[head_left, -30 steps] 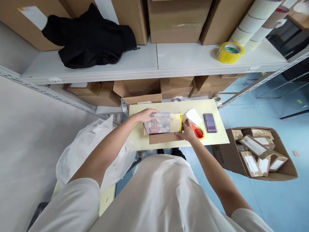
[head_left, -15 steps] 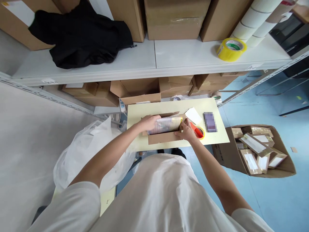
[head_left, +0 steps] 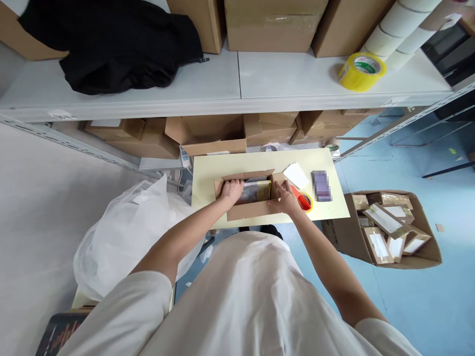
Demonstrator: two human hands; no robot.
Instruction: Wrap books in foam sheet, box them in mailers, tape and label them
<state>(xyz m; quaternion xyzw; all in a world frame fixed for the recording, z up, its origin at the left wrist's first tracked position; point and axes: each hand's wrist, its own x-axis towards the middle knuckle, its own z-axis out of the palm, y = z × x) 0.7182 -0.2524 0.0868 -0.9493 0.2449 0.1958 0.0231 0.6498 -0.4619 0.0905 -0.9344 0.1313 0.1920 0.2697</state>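
On the pale yellow table, an open cardboard box point(head_left: 245, 212) stands with its flaps spread. Inside it lies a plastic-wrapped package point(head_left: 255, 192) with a yellow edge at its right end. My left hand point(head_left: 232, 191) reaches into the box's left end, its fingers curled over the package; the fingertips are partly hidden. At the right end, my right hand point(head_left: 284, 198) grips the box by its side and flap. Just right of that hand lies a red tape dispenser point(head_left: 303, 199) with yellow tape, partly covered by the hand.
White paper slips point(head_left: 296, 175) and a blurred purple phone-like item point(head_left: 321, 186) lie on the table point(head_left: 211, 165). A large carton point(head_left: 345, 232) of taped parcels stands at right, a white plastic bag point(head_left: 126, 237) at left. A shelf point(head_left: 208, 89) spans the far side.
My left hand has moved slightly right and down with the package, which now sits deeper and flatter inside the box. My right hand stays at the box's right end.
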